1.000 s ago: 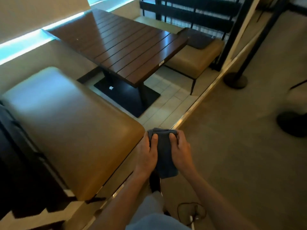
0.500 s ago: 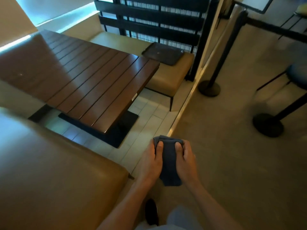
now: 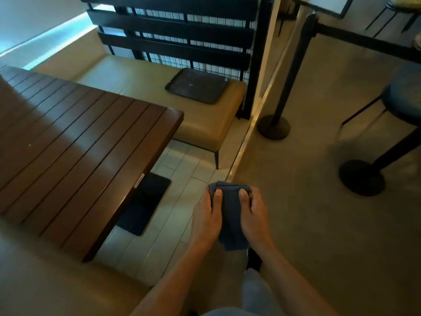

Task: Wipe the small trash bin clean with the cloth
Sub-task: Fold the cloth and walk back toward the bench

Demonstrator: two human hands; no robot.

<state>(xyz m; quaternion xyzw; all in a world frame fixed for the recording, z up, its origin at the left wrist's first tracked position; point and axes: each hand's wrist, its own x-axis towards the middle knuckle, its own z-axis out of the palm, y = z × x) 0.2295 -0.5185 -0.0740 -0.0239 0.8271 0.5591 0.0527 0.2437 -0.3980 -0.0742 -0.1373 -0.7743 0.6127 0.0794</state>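
Observation:
A folded dark grey cloth (image 3: 231, 215) hangs in front of me at waist height, above the floor. My left hand (image 3: 206, 217) grips its left edge with the thumb on top. My right hand (image 3: 256, 214) grips the right edge the same way. The lower end of the cloth dangles between my wrists. No trash bin shows in the view.
A dark slatted wooden table (image 3: 75, 153) stands at left between two tan benches; the far bench (image 3: 205, 119) carries a black tray (image 3: 197, 85). A black barrier post (image 3: 274, 126) and a stool (image 3: 403, 103) with a round base stand on the carpet at right.
The view has moved forward and to the right past the near bench and along the table. Both hands keep the same hold on the cloth.

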